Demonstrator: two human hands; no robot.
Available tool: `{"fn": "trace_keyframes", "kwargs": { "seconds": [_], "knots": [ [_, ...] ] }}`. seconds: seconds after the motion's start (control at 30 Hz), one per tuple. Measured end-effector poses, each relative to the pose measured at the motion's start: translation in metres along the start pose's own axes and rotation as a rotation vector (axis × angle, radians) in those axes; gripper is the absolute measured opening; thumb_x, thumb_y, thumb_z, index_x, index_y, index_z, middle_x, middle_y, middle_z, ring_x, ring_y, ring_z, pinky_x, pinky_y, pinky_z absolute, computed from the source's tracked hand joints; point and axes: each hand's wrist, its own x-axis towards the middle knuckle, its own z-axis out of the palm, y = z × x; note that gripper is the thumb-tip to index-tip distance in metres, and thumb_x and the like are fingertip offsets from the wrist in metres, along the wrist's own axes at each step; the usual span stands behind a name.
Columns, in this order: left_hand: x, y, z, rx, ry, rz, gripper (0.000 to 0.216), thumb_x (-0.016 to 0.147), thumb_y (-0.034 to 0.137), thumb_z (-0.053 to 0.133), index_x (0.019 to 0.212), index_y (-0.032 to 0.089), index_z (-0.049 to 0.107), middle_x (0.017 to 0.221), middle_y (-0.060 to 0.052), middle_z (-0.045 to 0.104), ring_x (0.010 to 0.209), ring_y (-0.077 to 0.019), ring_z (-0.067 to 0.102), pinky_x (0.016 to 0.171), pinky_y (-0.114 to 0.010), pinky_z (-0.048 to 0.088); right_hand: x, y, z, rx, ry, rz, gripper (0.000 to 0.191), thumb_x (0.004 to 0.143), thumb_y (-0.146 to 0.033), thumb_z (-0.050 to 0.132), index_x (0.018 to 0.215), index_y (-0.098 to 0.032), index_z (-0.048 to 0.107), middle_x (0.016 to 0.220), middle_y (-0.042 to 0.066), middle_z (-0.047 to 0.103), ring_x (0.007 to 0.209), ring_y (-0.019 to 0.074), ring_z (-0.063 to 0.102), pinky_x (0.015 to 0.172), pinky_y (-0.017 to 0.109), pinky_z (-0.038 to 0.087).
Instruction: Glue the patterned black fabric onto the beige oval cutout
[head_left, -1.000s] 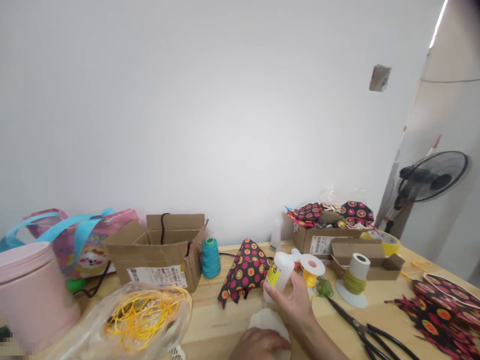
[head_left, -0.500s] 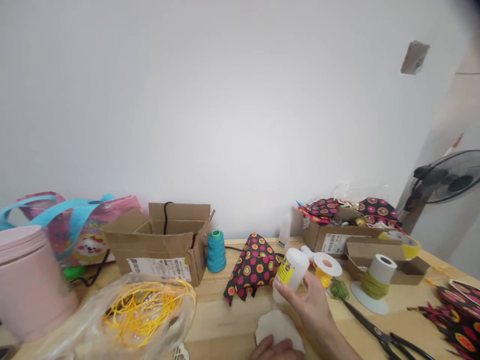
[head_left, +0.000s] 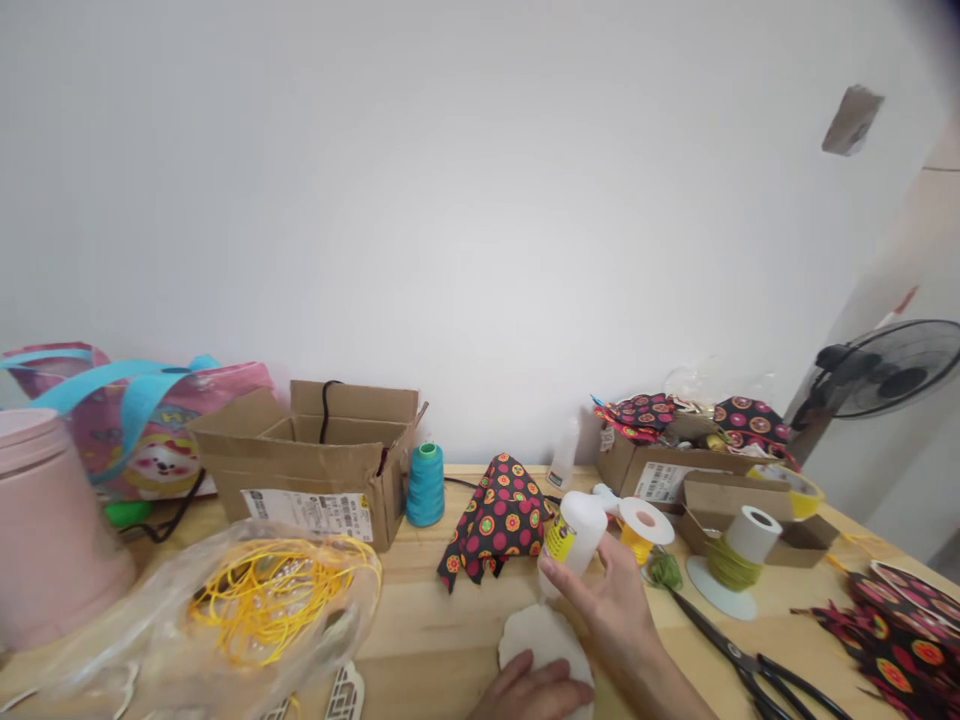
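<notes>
white plastic bottle with a yellow label (head_left: 574, 535) is leaning in the right hand (head_left: 611, 598), just beyond the flat cream scalloped-edge piece (head_left: 547, 637) on the pale wooden counter (head_left: 420, 620). can't tell if its lower end is touching the wood.

risks, my read: grip going slack could tip the bottle onto the piece; a sideways swing could catch the black cloth with red and orange round motifs (head_left: 499, 520) or the white-flanged spool of yellow cord (head_left: 643, 532), both sitting near. uneven pressure could send the piece sliding.

pose: right hand is gripping the bottle, reaching in from lower right. left hand (head_left: 531, 690) is lying across the piece; thumb's hidden, can't tell if it's pinching.
</notes>
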Motion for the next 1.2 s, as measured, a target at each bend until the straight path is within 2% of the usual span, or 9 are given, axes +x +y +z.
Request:
{"fn": "trace_keyframes", "kwargs": {
  "seconds": [0.13, 0.27, 0.43, 0.67, 0.83, 1.0, 1.2],
  "knots": [
    [-0.004, 0.02, -0.016, 0.025, -0.05, -0.035, 0.034, 0.085, 0.028, 0.042, 0.117, 0.021, 0.051, 0.12, -0.006, 0.056, 0.116, -0.021, 0.043, 0.098, -0.041, 0.032, 0.001, 0.001, -0.001, -0.001, 0.015, -0.001, 0.019, 0.07, -0.034, 0.061, 0.079, -0.018, 0.061, 0.077, 0.007, 0.067, 0.072, 0.0258, 0.06, 0.061, 0.036, 0.047],
    [-0.006, 0.022, -0.02, 0.148, -0.083, 0.027, 0.032, 0.085, 0.028, 0.042, 0.113, 0.018, 0.055, 0.121, -0.006, 0.054, 0.116, -0.0218, 0.042, 0.097, -0.039, 0.034, 0.0, 0.003, -0.001, -0.015, -0.027, -0.026, 0.019, 0.071, -0.033, 0.062, 0.082, -0.018, 0.062, 0.079, 0.007, 0.067, 0.072, 0.0246, 0.06, 0.062, 0.034, 0.047],
    [-0.009, 0.017, -0.016, 0.386, 0.067, 0.233, 0.025, 0.083, 0.03, 0.047, 0.097, 0.018, 0.063, 0.112, -0.004, 0.061, 0.107, -0.0186, 0.052, 0.09, -0.029, 0.043, -0.001, 0.004, -0.002, -0.027, -0.033, -0.004, 0.019, 0.07, -0.035, 0.062, 0.078, -0.018, 0.061, 0.074, 0.006, 0.067, 0.069, 0.0243, 0.06, 0.06, 0.034, 0.047],
    [-0.008, 0.028, -0.02, 0.53, 0.077, 0.247, 0.027, 0.081, 0.035, 0.048, 0.079, 0.018, 0.068, 0.108, -0.002, 0.064, 0.1, -0.0195, 0.058, 0.082, -0.028, 0.048, 0.001, 0.001, -0.004, -0.05, -0.056, -0.001, 0.021, 0.068, -0.033, 0.064, 0.081, -0.017, 0.063, 0.08, 0.007, 0.069, 0.075, 0.0264, 0.061, 0.067, 0.037, 0.047],
    [-0.009, 0.029, -0.021, 0.452, 0.07, 0.242, 0.019, 0.078, 0.032, 0.055, 0.076, 0.02, 0.069, 0.11, -0.003, 0.063, 0.103, -0.0193, 0.056, 0.087, -0.027, 0.044, 0.006, -0.003, -0.01, 0.161, -0.068, 0.158, 0.023, 0.065, -0.033, 0.068, 0.081, -0.015, 0.065, 0.082, 0.009, 0.071, 0.078, 0.0268, 0.063, 0.07, 0.037, 0.049],
    [-0.011, 0.021, -0.015, 0.31, 0.005, 0.223, 0.023, 0.08, 0.037, 0.05, 0.081, 0.022, 0.068, 0.121, -0.004, 0.056, 0.114, -0.0213, 0.046, 0.095, -0.036, 0.035, 0.015, -0.001, -0.019, 0.212, -0.069, 0.195, 0.026, 0.069, -0.038, 0.064, 0.08, -0.014, 0.064, 0.084, 0.011, 0.071, 0.077, 0.0262, 0.065, 0.067, 0.035, 0.052],
    [-0.007, -0.004, 0.017, 0.212, 0.162, 0.235, 0.029, 0.078, 0.048, 0.047, 0.079, 0.026, 0.067, 0.12, 0.0, 0.058, 0.115, -0.0186, 0.045, 0.099, -0.035, 0.028, 0.003, 0.005, -0.023, 0.158, -0.032, 0.132, 0.018, 0.065, -0.032, 0.067, 0.073, -0.016, 0.064, 0.076, 0.008, 0.071, 0.072, 0.0253, 0.064, 0.065, 0.035, 0.051]
  ]
}}
